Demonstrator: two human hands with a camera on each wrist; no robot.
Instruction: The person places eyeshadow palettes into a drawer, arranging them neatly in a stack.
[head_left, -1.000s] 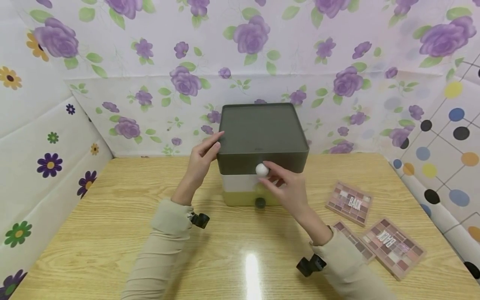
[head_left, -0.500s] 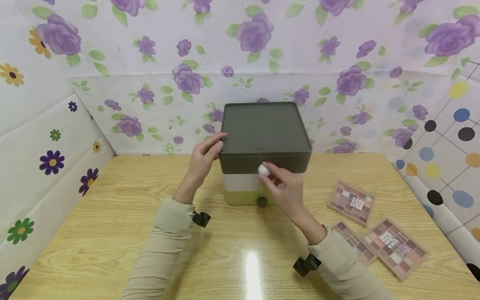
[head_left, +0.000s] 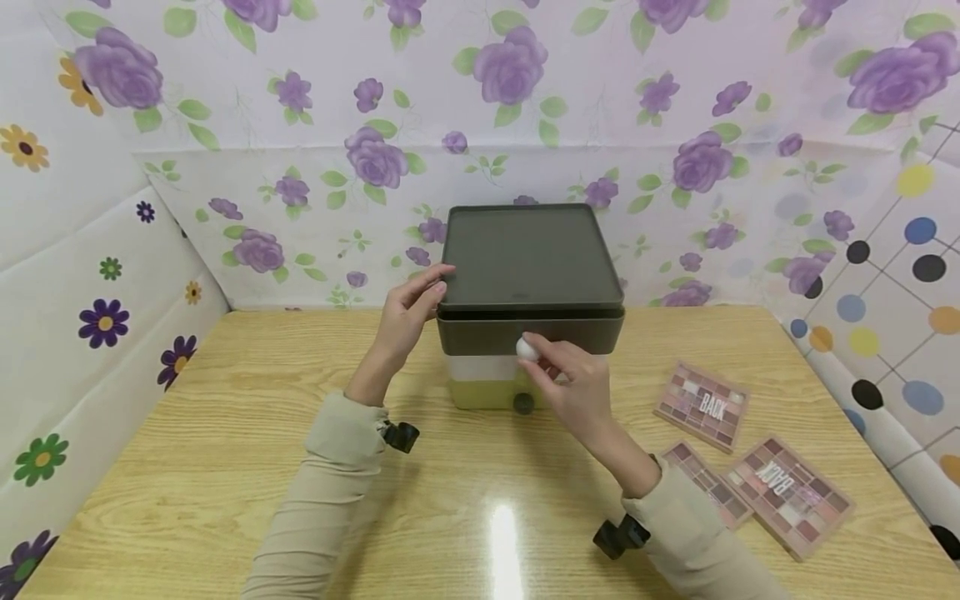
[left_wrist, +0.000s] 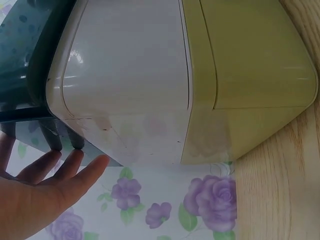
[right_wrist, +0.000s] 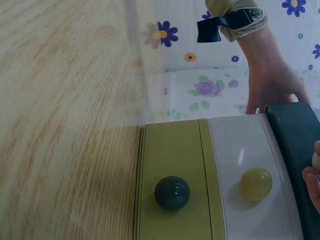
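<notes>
A small three-tier drawer box stands at the back of the table, dark on top, white in the middle, yellow-green below. Its dark top drawer sticks out slightly, with a thin gap under the top's front edge. My right hand pinches that drawer's white round knob between thumb and fingers. Against the box's left side rest the extended fingers of my left hand, near the top edge; the left wrist view shows them along the dark tier. The right wrist view shows a yellow knob and a dark knob on the lower drawers.
To the right lie three makeup palettes, one farther back, one nearer, and one partly hidden by the right sleeve. Floral sheeting hangs close behind the box. Wooden tabletop extends in front.
The top drawer has slid a little toward me, and a dark gap now shows above its front. My right hand moved with the knob. The left hand stays at the box's side.
</notes>
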